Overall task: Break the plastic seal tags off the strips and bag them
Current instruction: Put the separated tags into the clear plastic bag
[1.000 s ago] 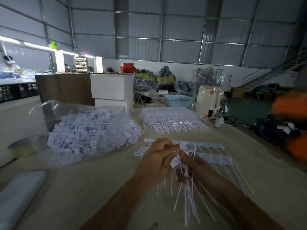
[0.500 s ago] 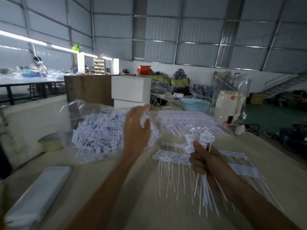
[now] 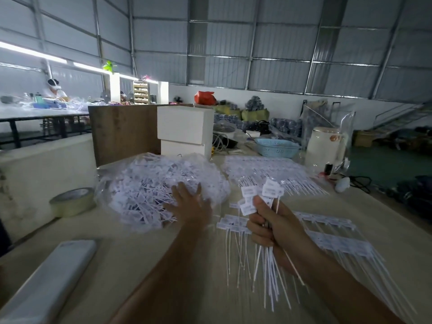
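At the clear plastic bag of loose white seal tags (image 3: 161,190), left hand (image 3: 190,206) fingers spread, holding nothing; right hand (image 3: 271,228) clenches bundle of white tags (image 3: 261,199). Slack grip could spill them on counter (image 3: 140,258).

beige table (image 3: 140,265) with tag-filled bag (image 3: 149,190), tape roll (image 3: 71,201), tag strips (image 3: 336,242)

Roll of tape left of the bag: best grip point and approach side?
The roll of tape lies flat on the table, hole up, near the left edge, beside the bag of tags. Probably best taken from above: thumb in the hole, fingers on the outer wall. Use the left hand, which is open over the bag; the right hand holds a bundle of tags.
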{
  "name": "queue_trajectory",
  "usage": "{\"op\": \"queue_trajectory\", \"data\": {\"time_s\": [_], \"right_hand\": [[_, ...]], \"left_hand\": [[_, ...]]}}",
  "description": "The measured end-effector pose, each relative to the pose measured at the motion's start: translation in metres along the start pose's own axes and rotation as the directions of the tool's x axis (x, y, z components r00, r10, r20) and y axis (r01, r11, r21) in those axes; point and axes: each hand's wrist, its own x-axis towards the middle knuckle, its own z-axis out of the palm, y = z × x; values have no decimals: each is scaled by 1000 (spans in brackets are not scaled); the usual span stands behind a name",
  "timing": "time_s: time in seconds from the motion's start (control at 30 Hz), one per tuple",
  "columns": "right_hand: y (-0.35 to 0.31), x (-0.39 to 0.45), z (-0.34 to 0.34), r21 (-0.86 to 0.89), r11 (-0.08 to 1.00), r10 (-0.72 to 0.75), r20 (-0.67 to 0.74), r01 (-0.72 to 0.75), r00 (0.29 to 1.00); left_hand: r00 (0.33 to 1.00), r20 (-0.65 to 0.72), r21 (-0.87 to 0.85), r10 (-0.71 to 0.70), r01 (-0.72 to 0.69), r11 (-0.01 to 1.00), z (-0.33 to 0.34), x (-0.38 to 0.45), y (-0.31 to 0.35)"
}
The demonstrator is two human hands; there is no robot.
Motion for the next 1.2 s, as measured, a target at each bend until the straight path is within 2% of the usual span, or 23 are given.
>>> {"op": "queue_trajectory", "data": {"time_s": [0.1,0.13,0.27,0.33,0.4,0.47,0.53,0.63,0.7,0.73,0.77,0.83,0.9,0.93,0.97,1.0,1.1,1.2], "right_hand": [[-2,-3,-6,5,1000,-8,-16,8,1000],[-3,-4,-7,-3,1000,-11,-20,11,1000],[-13,-4,-9,-13,1000,-20,-33,20,999],[-18,2,-2,-12,999,-51,-42,51,998],[-22,14,11,3,993,-121,-86,122,989],[-21,33,31,32,966,-251,-142,258,957],[-15,57,60,24,881,-459,-191,472,868],[0,93,109,-77,656,-750,-180,751,637],[17,116,127,-270,465,-879,-24,843,476],[28,128,128,-331,375,-895,112,866,431],[40,139,124,-390,326,-870,233,861,435],[61,163,102,-530,250,-750,424,810,508],[73,183,80,-667,83,-526,602,741,601],[73,189,73,-740,6,-385,619,672,685],[68,196,67,-802,-20,-249,582,597,774],[62,204,64,-834,-70,-157,551,547,820],[51,229,67,-859,-257,-143,487,443,862],[42,256,82,-871,-379,-146,390,312,909]], "left_hand": [[998,39,266,45,-54,963,9,-4,24],[997,44,279,60,-70,958,7,2,26],[972,-14,46,234,-233,971,-19,10,33],[938,-130,-26,322,-328,944,-39,20,25],[897,-213,-64,388,-409,910,-62,34,20],[846,-274,-80,457,-493,866,-85,52,19],[816,-350,-107,461,-523,845,-107,70,22],[808,-422,-156,411,-511,845,-124,91,25],[830,-384,-217,405,-507,834,-130,103,24],[842,-349,-273,412,-512,815,-133,109,23],[848,-327,-345,416,-517,783,-136,115,23],[881,-301,-483,364,-470,739,-141,128,22],[926,-257,-596,277,-378,708,-143,139,21],[939,-232,-644,254,-344,684,-142,144,21],[949,-207,-687,236,-313,656,-141,147,21],[958,-186,-728,217,-283,624,-140,149,22],[971,-164,-811,176,-235,536,-137,152,26],[972,-188,-816,141,-235,528,-136,153,33]]}}
